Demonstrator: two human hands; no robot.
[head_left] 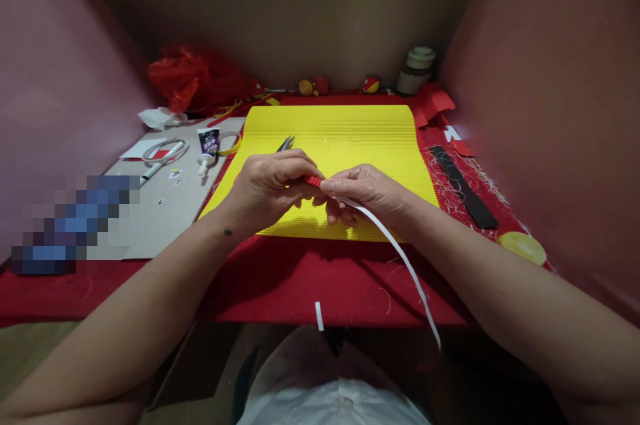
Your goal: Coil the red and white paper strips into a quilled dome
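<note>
Pinching a small red strip (313,181) between them, both hands meet over the near half of the yellow corrugated sheet (345,138), which serves as the landmark for everything else. The left hand (270,185) is closed around the red piece from its own side, and a metal tool tip (286,143), likely scissors or tweezers, pokes out beyond its knuckles toward the far edge of the sheet; whether the tool is gripped in that same hand I cannot tell. The right hand (367,193) is clenched on the other end of the red strip and on a long white paper strip (400,257) that trails from its fingers down past the near edge of the sheet and off the red tablecloth (280,285). A short white scrap (319,315) lies on the cloth nearer than the sheet. Left of the sheet sits a grey board (165,211) with a glue tube (208,145) and a loop of cord. Right of it lies a black strip (463,186), and nearer along that side a yellow disc (523,247). Beyond its far edge stand a jar (416,70) and small round ornaments (370,84)

The step in hand looks like separating or joining the white strip and the red piece. The next move, as I judge it, calls for a steady pinch with the left while the right draws the white strip evenly, so it does not tear
</note>
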